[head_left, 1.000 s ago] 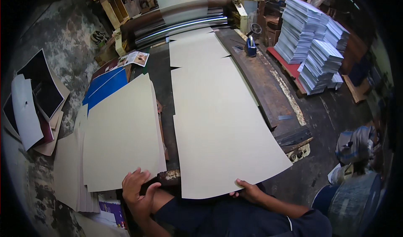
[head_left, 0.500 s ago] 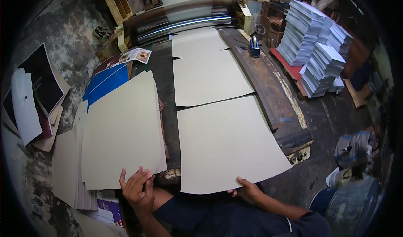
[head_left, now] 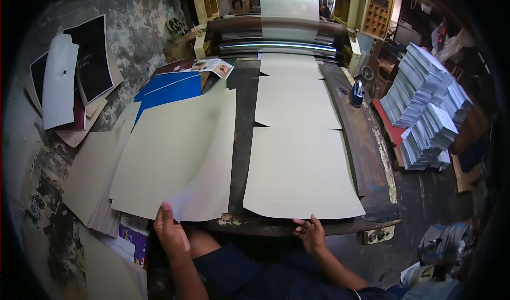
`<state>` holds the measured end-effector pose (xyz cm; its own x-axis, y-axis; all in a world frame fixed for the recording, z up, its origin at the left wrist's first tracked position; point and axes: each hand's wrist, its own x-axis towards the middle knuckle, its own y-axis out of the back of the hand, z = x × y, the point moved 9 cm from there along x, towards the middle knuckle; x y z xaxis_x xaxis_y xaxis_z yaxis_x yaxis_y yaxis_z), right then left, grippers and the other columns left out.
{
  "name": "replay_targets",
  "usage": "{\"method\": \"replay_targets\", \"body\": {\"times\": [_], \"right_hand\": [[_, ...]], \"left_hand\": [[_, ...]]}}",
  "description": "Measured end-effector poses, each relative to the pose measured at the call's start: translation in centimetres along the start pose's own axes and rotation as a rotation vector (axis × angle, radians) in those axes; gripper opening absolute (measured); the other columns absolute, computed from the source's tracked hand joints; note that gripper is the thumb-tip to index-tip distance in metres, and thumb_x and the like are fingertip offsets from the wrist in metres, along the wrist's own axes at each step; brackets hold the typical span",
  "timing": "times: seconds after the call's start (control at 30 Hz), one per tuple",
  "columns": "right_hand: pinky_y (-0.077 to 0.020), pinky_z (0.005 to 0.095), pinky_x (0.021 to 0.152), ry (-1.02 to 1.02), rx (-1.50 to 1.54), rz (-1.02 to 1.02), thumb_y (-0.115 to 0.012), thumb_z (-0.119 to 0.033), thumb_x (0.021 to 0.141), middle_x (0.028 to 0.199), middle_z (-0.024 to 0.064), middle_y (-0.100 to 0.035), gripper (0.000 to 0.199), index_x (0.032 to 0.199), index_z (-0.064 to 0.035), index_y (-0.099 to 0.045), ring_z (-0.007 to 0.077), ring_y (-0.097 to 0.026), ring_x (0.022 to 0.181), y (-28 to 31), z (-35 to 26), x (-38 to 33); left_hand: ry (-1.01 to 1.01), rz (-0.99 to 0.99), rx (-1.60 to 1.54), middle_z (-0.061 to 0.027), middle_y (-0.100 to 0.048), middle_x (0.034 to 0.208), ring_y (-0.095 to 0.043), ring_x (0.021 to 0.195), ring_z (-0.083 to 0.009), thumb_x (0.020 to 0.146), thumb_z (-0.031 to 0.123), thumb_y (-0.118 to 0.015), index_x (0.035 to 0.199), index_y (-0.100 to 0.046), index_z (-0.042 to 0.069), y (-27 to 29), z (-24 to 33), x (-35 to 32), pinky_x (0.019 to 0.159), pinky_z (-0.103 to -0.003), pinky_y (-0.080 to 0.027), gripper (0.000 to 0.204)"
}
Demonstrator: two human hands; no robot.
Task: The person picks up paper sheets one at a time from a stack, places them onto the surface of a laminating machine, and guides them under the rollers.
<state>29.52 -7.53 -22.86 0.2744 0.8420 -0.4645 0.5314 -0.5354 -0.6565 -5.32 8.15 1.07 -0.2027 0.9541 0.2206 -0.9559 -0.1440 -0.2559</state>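
Note:
My left hand (head_left: 172, 232) is closed on the near edge of the top cream sheet (head_left: 159, 156) of a stack on the left. That sheet's right side curls upward, showing a paler underside. To the right, another large cream sheet (head_left: 303, 178) lies on the machine's feed table (head_left: 241, 156), in line with further sheets (head_left: 297, 102) that run toward the rollers (head_left: 276, 48). Just below its front edge is my right hand (head_left: 311, 234), fingers apart and holding nothing; whether a fingertip touches the edge I cannot tell.
Blue sheets (head_left: 170, 90) and a printed leaflet (head_left: 212, 66) lie behind the stack. A metal guide bar (head_left: 350, 135) borders the feed row, with a blue tape dispenser (head_left: 357, 94) beyond. Tall paper piles (head_left: 419, 93) stand at right; black-and-white sheets (head_left: 58, 82) lean on the left wall.
The front sheet has moved forward against the row, and my right hand has let go of it. My left hand has raised the top sheet's near right side. The view has turned left.

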Motion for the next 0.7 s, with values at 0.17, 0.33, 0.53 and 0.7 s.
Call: {"method": "replay_targets", "body": {"times": [0.17,0.33,0.53,0.7], "right_hand": [[-0.0509,0.0407,0.082,0.068,0.023,0.136,-0.046,-0.044,0.099,0.124,0.0149,-0.059,0.053,0.139,-0.0127,-0.030,0.0216,-0.061,0.088,1.9,-0.7,-0.1],[-0.0488,0.0392,0.089,0.055,-0.007,-0.169,-0.051,-0.051,0.095,0.137,0.0161,-0.050,0.078,0.153,-0.0108,-0.018,0.0211,-0.061,0.099,-3.8,-3.9,-1.4],[-0.0502,0.0333,0.081,0.173,-0.067,-0.261,-0.062,-0.034,0.091,0.112,0.0109,-0.063,0.046,0.125,-0.0036,-0.055,0.0171,-0.062,0.094,-6.8,-8.2,-4.8],[-0.0432,0.0261,0.058,0.058,-0.130,-0.059,-0.065,-0.027,0.090,0.088,0.0067,-0.066,0.029,0.105,-0.0026,-0.062,0.0145,-0.060,0.067,-2.6,-6.0,-5.3]], "left_hand": [[-0.295,-0.226,0.485,-0.0112,-0.070,0.091,-0.065,0.095,-0.0248,0.098,0.025,-0.053,0.090,-0.067,-0.002,-4.9,3.6,-2.2,0.103,-0.043,-0.039,0.031],[-0.583,-0.677,0.472,-0.0062,-0.072,0.079,-0.070,0.091,-0.0302,0.096,0.041,-0.054,0.078,-0.068,0.006,-9.2,5.2,-5.5,0.107,-0.052,-0.032,0.041],[-0.616,-1.016,0.589,-0.0026,-0.073,0.081,-0.061,0.116,-0.0341,0.091,0.052,-0.057,0.077,-0.072,0.012,-12.2,4.4,-10.0,0.116,-0.060,-0.013,0.046],[-0.748,-0.785,0.823,-0.0151,-0.068,0.113,-0.055,0.122,-0.0394,0.092,0.029,-0.064,0.107,-0.069,0.001,-9.6,3.6,-7.1,0.112,-0.057,-0.027,0.033]]}}
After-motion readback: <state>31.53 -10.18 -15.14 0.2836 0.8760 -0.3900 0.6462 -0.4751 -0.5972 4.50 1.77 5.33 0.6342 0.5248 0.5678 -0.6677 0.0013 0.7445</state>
